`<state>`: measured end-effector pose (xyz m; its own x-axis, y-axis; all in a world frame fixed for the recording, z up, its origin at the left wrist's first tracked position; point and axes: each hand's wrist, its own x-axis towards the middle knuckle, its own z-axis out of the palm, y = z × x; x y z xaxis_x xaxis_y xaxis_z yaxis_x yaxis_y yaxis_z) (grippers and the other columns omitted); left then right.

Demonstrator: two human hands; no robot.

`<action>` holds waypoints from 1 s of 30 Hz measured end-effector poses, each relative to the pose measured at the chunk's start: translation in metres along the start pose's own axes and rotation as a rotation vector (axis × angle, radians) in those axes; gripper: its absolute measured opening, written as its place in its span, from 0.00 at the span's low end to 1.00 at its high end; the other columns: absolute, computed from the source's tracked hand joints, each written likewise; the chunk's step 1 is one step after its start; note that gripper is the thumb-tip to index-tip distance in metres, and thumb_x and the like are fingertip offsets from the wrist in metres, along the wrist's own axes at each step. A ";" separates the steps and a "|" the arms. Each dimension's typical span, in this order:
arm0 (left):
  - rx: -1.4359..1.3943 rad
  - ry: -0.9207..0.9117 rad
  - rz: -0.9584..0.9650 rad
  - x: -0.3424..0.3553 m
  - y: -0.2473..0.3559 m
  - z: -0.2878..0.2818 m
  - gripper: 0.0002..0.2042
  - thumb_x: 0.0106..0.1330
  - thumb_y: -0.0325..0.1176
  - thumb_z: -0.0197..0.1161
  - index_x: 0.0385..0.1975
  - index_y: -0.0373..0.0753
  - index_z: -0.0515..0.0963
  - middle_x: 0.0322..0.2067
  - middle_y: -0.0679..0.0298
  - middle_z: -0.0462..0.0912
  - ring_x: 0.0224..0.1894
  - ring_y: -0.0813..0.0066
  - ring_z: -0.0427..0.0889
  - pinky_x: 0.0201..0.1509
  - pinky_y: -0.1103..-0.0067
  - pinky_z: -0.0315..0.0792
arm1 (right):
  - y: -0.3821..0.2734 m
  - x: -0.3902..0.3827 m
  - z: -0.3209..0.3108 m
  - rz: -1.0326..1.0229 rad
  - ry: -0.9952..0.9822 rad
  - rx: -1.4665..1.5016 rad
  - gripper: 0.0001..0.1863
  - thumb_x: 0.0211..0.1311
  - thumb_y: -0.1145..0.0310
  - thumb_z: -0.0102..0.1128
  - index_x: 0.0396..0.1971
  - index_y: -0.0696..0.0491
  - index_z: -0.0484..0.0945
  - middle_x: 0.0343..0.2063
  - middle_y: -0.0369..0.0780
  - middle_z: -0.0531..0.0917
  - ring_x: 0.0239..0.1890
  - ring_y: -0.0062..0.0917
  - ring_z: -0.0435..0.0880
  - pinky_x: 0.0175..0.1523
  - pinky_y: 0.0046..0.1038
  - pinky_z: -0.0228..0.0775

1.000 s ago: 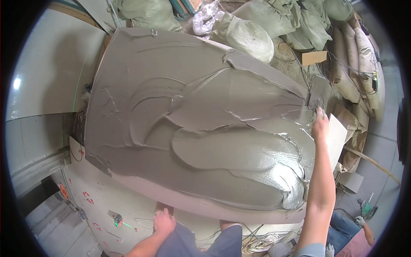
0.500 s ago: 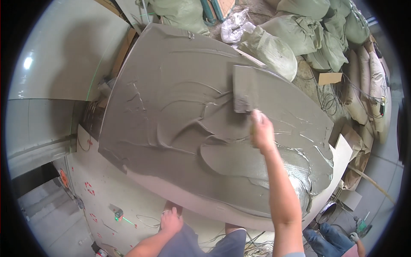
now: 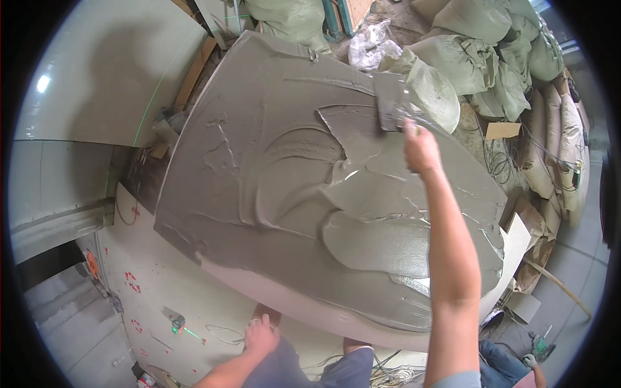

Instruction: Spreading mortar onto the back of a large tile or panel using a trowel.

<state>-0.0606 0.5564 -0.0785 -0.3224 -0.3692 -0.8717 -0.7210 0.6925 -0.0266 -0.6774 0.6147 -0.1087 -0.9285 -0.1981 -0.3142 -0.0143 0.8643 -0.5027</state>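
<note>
My right hand (image 3: 420, 147) grips a flat trowel (image 3: 391, 97), whose blade is over the upper right part of a large panel (image 3: 213, 181) coated in wet grey paste. Ridges and swirls cross the coating, and a paler strip shows along the near edge. My left hand (image 3: 261, 336) rests on my left knee below that edge, fingers apart and slightly bent, apparently holding nothing. My right forearm hides part of the panel's right side.
Pale sacks (image 3: 462, 61) crowd the back, paper bags (image 3: 537, 174) the right. Another person's jeans (image 3: 498, 362) and gloved hand (image 3: 528, 361) show lower right, near a green tool (image 3: 542, 346). A laser level (image 3: 178, 325) lies lower left, a glossy slab (image 3: 77, 84) upper left.
My right hand and trowel have swept left from the panel's right end, then moved up toward its far edge. The view has shifted; my left hand stays at my knee.
</note>
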 end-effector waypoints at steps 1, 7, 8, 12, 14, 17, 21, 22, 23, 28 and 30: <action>-0.016 -0.009 -0.010 0.000 -0.002 -0.004 0.27 0.66 0.46 0.58 0.59 0.34 0.66 0.48 0.49 0.80 0.56 0.53 0.76 0.59 0.61 0.67 | 0.013 0.006 -0.010 0.111 -0.080 0.035 0.39 0.71 0.37 0.42 0.57 0.61 0.76 0.49 0.59 0.82 0.54 0.52 0.81 0.60 0.45 0.70; -0.059 -0.022 -0.037 0.003 -0.005 -0.008 0.29 0.66 0.47 0.59 0.62 0.36 0.65 0.50 0.50 0.79 0.59 0.54 0.74 0.63 0.61 0.65 | 0.123 0.005 -0.078 0.302 0.173 -0.035 0.32 0.73 0.44 0.40 0.61 0.56 0.74 0.52 0.54 0.81 0.45 0.48 0.84 0.50 0.44 0.75; -0.095 -0.042 0.003 0.009 0.007 -0.003 0.29 0.66 0.47 0.59 0.62 0.36 0.65 0.50 0.50 0.79 0.59 0.54 0.74 0.63 0.61 0.65 | 0.174 0.006 -0.100 0.167 0.305 -0.070 0.31 0.73 0.46 0.42 0.62 0.55 0.73 0.51 0.54 0.81 0.46 0.52 0.83 0.55 0.45 0.72; -0.060 0.009 -0.010 0.002 -0.009 -0.011 0.29 0.65 0.46 0.60 0.61 0.36 0.65 0.51 0.50 0.78 0.59 0.53 0.74 0.62 0.61 0.67 | 0.152 -0.092 -0.065 0.420 -0.004 0.494 0.25 0.73 0.41 0.47 0.36 0.51 0.73 0.21 0.34 0.72 0.19 0.19 0.71 0.20 0.25 0.61; -0.059 0.009 -0.007 0.003 -0.008 -0.010 0.28 0.66 0.46 0.59 0.61 0.36 0.65 0.50 0.47 0.79 0.59 0.52 0.74 0.62 0.60 0.66 | 0.144 -0.120 -0.032 0.349 -0.147 0.646 0.25 0.73 0.40 0.47 0.31 0.48 0.70 0.19 0.30 0.67 0.16 0.13 0.64 0.17 0.19 0.54; -0.073 0.109 0.008 0.002 -0.011 -0.006 0.27 0.67 0.45 0.58 0.61 0.35 0.66 0.47 0.49 0.81 0.56 0.53 0.76 0.61 0.60 0.67 | 0.091 -0.170 0.023 0.323 -0.272 0.685 0.24 0.73 0.40 0.47 0.31 0.48 0.69 0.18 0.29 0.67 0.15 0.12 0.62 0.17 0.18 0.54; -0.050 0.026 -0.011 0.005 -0.017 -0.018 0.27 0.66 0.45 0.58 0.61 0.35 0.66 0.45 0.51 0.82 0.53 0.56 0.78 0.58 0.62 0.69 | 0.004 -0.233 0.072 0.255 -0.584 0.572 0.24 0.75 0.44 0.47 0.32 0.51 0.70 0.17 0.34 0.68 0.16 0.18 0.68 0.20 0.25 0.61; -0.045 0.091 0.023 0.007 -0.020 -0.012 0.27 0.66 0.44 0.58 0.61 0.35 0.66 0.44 0.51 0.82 0.52 0.56 0.79 0.56 0.63 0.70 | -0.004 -0.249 0.094 0.007 -0.540 0.478 0.23 0.75 0.45 0.49 0.34 0.54 0.71 0.19 0.38 0.72 0.19 0.25 0.72 0.25 0.30 0.66; -0.043 0.090 0.007 0.005 -0.026 -0.008 0.27 0.66 0.44 0.58 0.61 0.35 0.66 0.44 0.51 0.82 0.52 0.56 0.79 0.56 0.63 0.70 | -0.017 -0.267 0.114 -0.241 -0.486 0.385 0.23 0.75 0.47 0.50 0.37 0.56 0.73 0.20 0.43 0.76 0.22 0.32 0.77 0.30 0.35 0.71; -0.066 0.021 0.014 0.018 -0.020 -0.010 0.23 0.64 0.43 0.59 0.53 0.33 0.71 0.41 0.50 0.83 0.47 0.53 0.82 0.50 0.62 0.74 | -0.094 -0.344 0.172 0.014 -0.841 0.324 0.27 0.72 0.46 0.51 0.48 0.59 0.75 0.35 0.55 0.85 0.40 0.47 0.85 0.47 0.42 0.74; -0.135 0.041 0.034 0.022 -0.021 -0.008 0.20 0.63 0.43 0.59 0.47 0.33 0.75 0.37 0.49 0.83 0.43 0.51 0.82 0.46 0.60 0.75 | -0.114 -0.372 0.187 0.112 -0.965 0.322 0.27 0.72 0.48 0.52 0.50 0.60 0.73 0.37 0.54 0.85 0.43 0.48 0.85 0.49 0.42 0.74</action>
<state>-0.0575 0.5282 -0.0932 -0.3709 -0.3739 -0.8501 -0.7845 0.6161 0.0713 -0.2607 0.5036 -0.0852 -0.2218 -0.5347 -0.8154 0.2865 0.7636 -0.5787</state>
